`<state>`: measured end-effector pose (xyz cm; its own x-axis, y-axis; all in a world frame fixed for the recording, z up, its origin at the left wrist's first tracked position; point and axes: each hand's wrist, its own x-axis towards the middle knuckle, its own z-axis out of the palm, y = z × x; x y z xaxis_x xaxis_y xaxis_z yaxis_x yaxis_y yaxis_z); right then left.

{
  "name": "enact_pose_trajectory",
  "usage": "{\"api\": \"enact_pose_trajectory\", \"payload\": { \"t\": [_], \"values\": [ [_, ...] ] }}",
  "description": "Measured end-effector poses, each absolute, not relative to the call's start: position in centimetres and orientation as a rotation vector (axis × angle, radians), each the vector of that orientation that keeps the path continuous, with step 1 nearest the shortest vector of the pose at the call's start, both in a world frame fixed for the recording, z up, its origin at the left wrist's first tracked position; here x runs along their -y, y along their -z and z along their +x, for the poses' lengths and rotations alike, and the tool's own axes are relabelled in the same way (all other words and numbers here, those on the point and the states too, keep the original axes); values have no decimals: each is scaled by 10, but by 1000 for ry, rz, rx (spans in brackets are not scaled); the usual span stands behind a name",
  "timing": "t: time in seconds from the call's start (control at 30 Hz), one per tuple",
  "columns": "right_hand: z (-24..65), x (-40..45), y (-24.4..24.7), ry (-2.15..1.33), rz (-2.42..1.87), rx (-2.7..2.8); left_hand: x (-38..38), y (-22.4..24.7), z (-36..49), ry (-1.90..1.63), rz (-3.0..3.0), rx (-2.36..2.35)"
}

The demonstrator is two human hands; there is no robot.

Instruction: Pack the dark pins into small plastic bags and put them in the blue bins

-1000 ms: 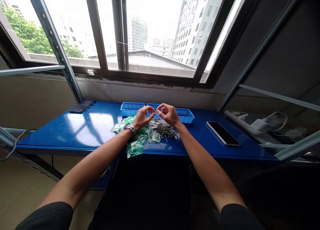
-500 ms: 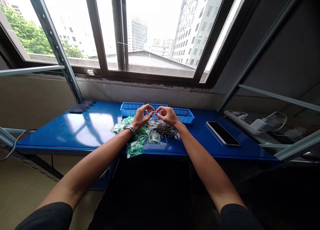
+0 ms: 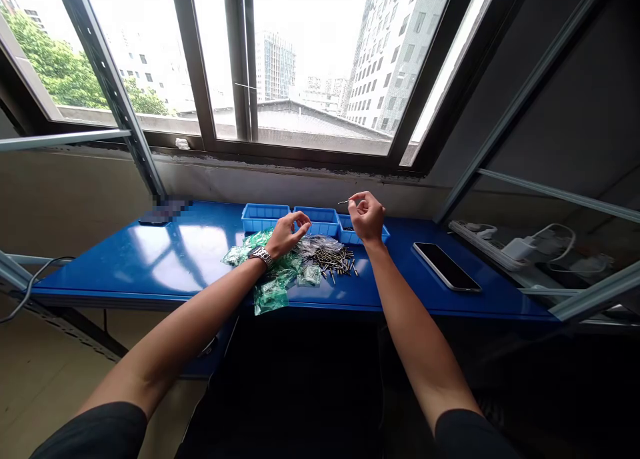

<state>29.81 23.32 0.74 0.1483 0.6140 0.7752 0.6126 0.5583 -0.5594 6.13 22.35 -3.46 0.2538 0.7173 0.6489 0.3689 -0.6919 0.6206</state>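
My right hand (image 3: 367, 217) pinches 1 thin pin (image 3: 344, 202) above 3 blue trays (image 3: 265, 220). My curled left hand (image 3: 286, 235) may hide something; I cannot tell.

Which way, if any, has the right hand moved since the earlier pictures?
Yes: the right hand has moved upward and toward the black smartphone, away from the left hand.

The tabletop (image 3: 125, 272) was a glossy cobalt blue, and the far trays (image 3: 265, 218) a brighter blue with a ribbed grid pattern. Near the middle, the plastic bags (image 3: 271, 299) showed translucent green, the pins (image 3: 333, 262) were dark, and the phone (image 3: 446, 266) on the right was black.
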Motion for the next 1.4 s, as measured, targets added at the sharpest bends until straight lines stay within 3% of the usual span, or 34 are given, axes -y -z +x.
{"api": "enact_pose_trajectory", "payload": {
  "t": [0.17,0.47,0.8,1.4],
  "values": [
    [317,-241,-7,55,-1277,1452,-224,35,61,-1403,2201,-990],
    [311,-236,-6,-346,-1204,1930,-225,37,62,-1407,2251,-994],
    [290,-220,-2,-568,-1029,2139,-225,36,61,-1399,2271,-1006],
    [348,-120,21,-216,-1862,2081,-225,37,60,-1411,2278,-1006]
  ]
}}
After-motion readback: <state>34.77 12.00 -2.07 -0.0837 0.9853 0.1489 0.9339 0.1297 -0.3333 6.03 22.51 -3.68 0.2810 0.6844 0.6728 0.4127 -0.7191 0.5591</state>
